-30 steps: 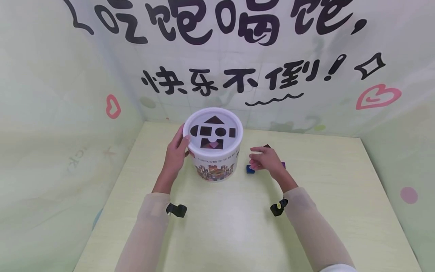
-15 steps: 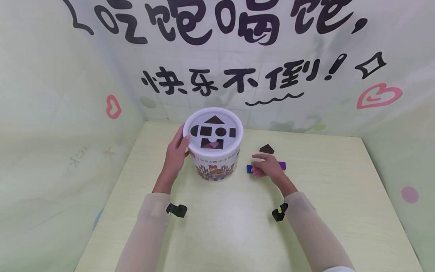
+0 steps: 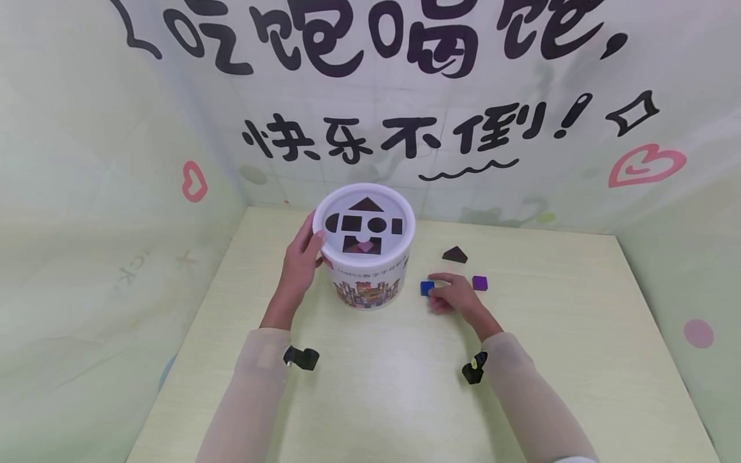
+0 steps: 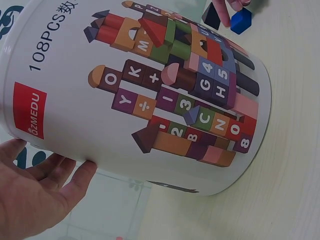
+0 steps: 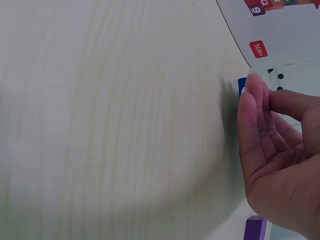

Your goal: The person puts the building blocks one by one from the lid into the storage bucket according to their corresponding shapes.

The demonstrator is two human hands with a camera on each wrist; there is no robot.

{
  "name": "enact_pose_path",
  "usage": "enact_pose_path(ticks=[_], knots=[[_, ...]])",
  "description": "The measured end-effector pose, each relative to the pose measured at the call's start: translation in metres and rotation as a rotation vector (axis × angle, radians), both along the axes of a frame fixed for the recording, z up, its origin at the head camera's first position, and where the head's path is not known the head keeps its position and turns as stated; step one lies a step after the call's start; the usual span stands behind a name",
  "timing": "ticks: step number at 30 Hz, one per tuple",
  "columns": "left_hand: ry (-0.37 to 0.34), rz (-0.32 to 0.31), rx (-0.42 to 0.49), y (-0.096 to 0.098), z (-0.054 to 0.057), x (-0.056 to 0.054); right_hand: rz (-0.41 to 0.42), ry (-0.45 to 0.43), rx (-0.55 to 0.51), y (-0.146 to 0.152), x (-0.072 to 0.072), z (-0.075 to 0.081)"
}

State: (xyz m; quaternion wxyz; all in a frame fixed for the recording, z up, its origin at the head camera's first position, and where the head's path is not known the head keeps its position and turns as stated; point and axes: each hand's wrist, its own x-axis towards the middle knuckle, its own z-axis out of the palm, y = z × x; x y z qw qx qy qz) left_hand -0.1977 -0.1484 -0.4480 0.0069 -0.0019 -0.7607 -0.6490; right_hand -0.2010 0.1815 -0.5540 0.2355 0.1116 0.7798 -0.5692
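A white lidded block bucket (image 3: pixel 370 273) stands upright at the back of the table. Its lid (image 3: pixel 363 224) has several shaped cut-outs. My left hand (image 3: pixel 301 260) grips its left side, thumb at the rim and fingers against the wall, as the left wrist view shows. My right hand (image 3: pixel 457 296) is low over the table, fingers bent, with fingertips at a small blue block (image 3: pixel 426 288) right of the bucket. I cannot tell whether the fingers pinch it. In the right wrist view the fingertips hide most of the blue block (image 5: pixel 242 86).
A purple block (image 3: pixel 480 283) lies just right of the right hand. Behind it is a dark triangular block (image 3: pixel 455 254). A white printed sheet (image 3: pixel 370 96) stands as a backdrop at the table's (image 3: pixel 376 386) far edge, with sheets on both sides.
My right hand has moved slightly toward me, uncovering the triangular block and the purple block. The left hand and the bucket stay as they were.
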Motion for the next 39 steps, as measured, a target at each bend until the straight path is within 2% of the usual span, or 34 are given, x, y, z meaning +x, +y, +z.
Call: enact_pose_path(ticks=[7, 17, 26, 39], knots=[[0.003, -0.002, -0.006, 0.001, 0.001, 0.0, 0.014, -0.013, 0.001, 0.0, 0.003, -0.006], [0.0, -0.003, -0.015, 0.001, 0.001, 0.0, 0.021, -0.005, 0.003, -0.003, 0.005, -0.002], [0.001, 0.0, -0.014, 0.001, 0.0, -0.002, 0.031, 0.005, 0.009, 0.001, -0.001, 0.0], [0.003, -0.003, -0.009, 0.001, 0.001, -0.001, 0.014, 0.053, 0.003, 0.003, -0.017, 0.028]])
